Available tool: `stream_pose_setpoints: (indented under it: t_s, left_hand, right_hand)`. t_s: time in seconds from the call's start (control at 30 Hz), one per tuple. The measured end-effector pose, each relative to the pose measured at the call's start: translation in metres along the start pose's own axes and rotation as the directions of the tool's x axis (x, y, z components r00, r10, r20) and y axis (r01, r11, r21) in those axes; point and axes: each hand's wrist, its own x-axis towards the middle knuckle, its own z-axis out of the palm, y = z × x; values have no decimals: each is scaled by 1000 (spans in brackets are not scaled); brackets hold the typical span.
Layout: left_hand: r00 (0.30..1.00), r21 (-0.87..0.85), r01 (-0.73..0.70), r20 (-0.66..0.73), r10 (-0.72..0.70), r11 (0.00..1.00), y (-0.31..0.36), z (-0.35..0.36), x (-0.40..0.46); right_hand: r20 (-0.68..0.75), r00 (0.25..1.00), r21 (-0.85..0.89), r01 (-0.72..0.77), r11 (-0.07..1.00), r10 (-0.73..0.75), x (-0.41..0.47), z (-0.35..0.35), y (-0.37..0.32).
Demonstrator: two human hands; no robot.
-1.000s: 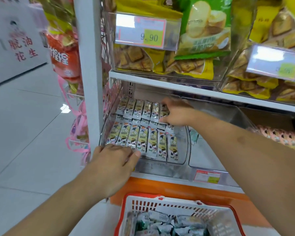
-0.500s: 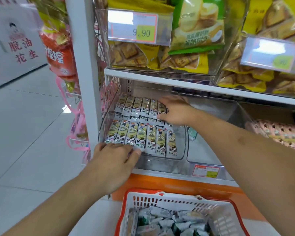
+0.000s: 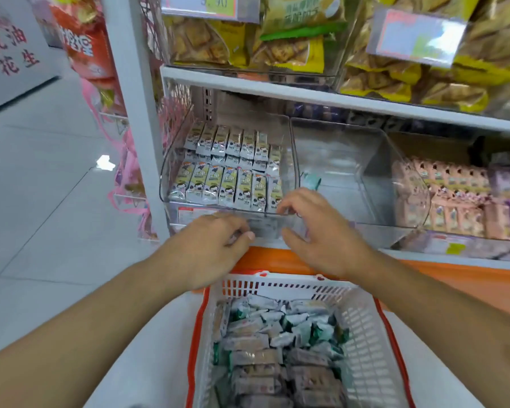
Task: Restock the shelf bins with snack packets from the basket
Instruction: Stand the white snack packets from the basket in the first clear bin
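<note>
A clear shelf bin [image 3: 290, 160] holds two neat rows of small yellow-and-white snack packets [image 3: 224, 184]. Below it stands a white basket [image 3: 362, 328] with an orange rim, filled with several loose grey-green packets [image 3: 271, 343]. My left hand [image 3: 212, 245] hovers at the bin's front lip with its fingers loosely curled and holds nothing. Close beside it, my right hand [image 3: 315, 228] is at the bin's front right corner, fingers bent and spread, with no packet in it. Both hands are above the basket's far edge.
An empty clear bin [image 3: 365, 172] sits to the right, then a bin of pink packets [image 3: 442, 198]. The shelf above [image 3: 306, 92] carries yellow snack bags behind price tags. A white upright post [image 3: 133, 119] stands left, with tiled floor [image 3: 42, 187] beyond.
My right hand has drawn back out of the bin to its front edge. My left hand slid right along the front lip. The view tilted down, showing more of the basket.
</note>
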Motion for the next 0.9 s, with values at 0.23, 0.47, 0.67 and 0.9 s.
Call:
stream_pose_setpoints:
  t_s: [0.23,0.47,0.67,0.9]
  left_hand:
    - [866,162,75,479,-145,984,-12,90,-33]
    - [685,280,206,643,-342,938,-41,137,-62]
    - [677,298,202,646,-353,933,-35,144,-55]
    - [668,307,188,657,-350,933,-34,141,-48]
  right_hand:
    - [605,672,-220,-375,901,427,-125,98,59]
    - [797,306,-426,-325,844,520,-207,149,80]
    - [741,395,-465,-281,840,543,-208,150,81]
    - [753,431,-296,-453,841,497,-189,135,80]
